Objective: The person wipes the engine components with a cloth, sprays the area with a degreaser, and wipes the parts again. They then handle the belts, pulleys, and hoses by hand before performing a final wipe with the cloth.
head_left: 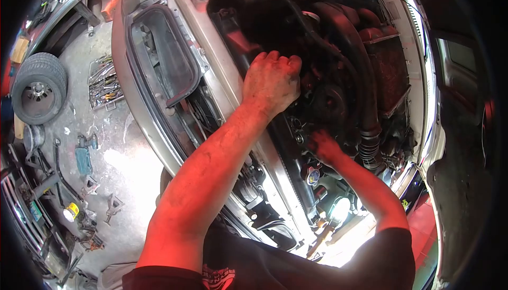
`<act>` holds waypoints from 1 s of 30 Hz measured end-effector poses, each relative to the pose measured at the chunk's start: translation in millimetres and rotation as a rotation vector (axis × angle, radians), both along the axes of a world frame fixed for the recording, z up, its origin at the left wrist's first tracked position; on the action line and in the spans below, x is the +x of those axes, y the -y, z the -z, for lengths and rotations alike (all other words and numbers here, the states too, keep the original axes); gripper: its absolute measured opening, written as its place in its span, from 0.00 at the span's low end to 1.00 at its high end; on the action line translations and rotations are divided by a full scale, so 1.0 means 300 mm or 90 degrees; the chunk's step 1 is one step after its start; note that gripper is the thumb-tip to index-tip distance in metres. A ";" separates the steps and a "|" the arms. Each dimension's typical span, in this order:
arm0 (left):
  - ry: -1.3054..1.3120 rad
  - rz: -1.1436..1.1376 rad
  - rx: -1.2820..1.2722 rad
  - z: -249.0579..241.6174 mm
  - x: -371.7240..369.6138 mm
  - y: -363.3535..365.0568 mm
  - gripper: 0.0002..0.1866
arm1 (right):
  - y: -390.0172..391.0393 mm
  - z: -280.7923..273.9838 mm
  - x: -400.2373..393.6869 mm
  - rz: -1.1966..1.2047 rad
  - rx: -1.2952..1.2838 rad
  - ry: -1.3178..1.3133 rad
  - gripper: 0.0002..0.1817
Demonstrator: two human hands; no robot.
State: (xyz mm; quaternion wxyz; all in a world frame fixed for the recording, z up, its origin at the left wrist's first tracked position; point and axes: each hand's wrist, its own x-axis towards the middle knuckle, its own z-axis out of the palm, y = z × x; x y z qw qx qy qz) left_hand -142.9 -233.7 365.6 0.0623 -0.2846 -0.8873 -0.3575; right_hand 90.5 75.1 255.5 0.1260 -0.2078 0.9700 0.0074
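My left hand is closed in a fist over the front of an engine bay, just behind the pale metal front crossmember. Whatever it may grip is hidden beneath the fingers. Lower and further right, my right hand reaches down among dark engine parts near a round pulley. Shadow covers its fingertips. Between that hand and my body sits a radiator cap on the long black radiator top. A ribbed black hose runs to the right of my right hand.
A bright work lamp shines low in the bay. The car's headlight opening is at left. On the floor are stacked tires, a tool tray, a jack stand and a removed grille. The raised hood stands right.
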 end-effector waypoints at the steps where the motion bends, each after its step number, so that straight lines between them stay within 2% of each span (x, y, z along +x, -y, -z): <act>1: 0.004 -0.002 0.004 -0.001 0.007 -0.006 0.09 | 0.042 -0.136 -0.038 -0.056 -0.001 -0.032 0.15; 2: 0.009 -0.001 0.001 -0.001 0.008 -0.010 0.09 | 0.082 -0.248 -0.080 -0.114 -0.002 -0.064 0.16; 4: 0.017 -0.003 -0.005 -0.003 0.007 -0.011 0.08 | 0.203 -0.361 -0.207 -0.126 -0.036 -0.137 0.19; 6: 0.007 0.002 -0.005 -0.006 0.013 -0.004 0.08 | 0.198 -0.318 -0.278 -0.117 -0.005 -0.172 0.22; 9: -0.006 0.010 -0.007 -0.011 0.006 -0.003 0.08 | 0.032 0.051 -0.259 -0.078 0.110 -0.147 0.24; 11: -0.010 0.005 -0.005 -0.003 0.002 0.000 0.09 | -0.074 0.239 -0.225 0.010 0.063 -0.116 0.25; 13: -0.015 0.008 -0.001 -0.001 0.003 0.002 0.09 | -0.096 0.291 -0.221 0.046 0.060 -0.098 0.25; 14: 0.001 0.011 -0.004 0.002 0.010 0.003 0.09 | -0.056 0.232 -0.216 0.034 0.143 -0.115 0.25; 17: 0.011 0.011 0.001 0.000 0.003 -0.006 0.09 | -0.144 0.373 -0.297 -0.047 0.028 -0.059 0.22; 20: -0.014 0.008 0.004 0.005 -0.004 0.006 0.10 | 0.051 0.222 -0.392 0.054 -0.121 -0.214 0.15; 23: -0.005 0.015 0.019 0.000 0.007 -0.002 0.10 | -0.178 0.481 -0.280 -0.129 0.115 -0.155 0.10; 28: 0.014 0.024 0.007 -0.004 -0.003 0.008 0.09 | -0.220 0.695 -0.289 -0.091 0.034 -0.255 0.09; 29: 0.013 0.020 0.001 -0.002 0.007 -0.001 0.09 | -0.227 0.704 -0.230 -0.067 0.023 -0.264 0.09; 30: 0.007 0.012 -0.002 0.000 0.004 -0.004 0.10 | -0.218 0.637 -0.231 -0.095 0.027 -0.219 0.09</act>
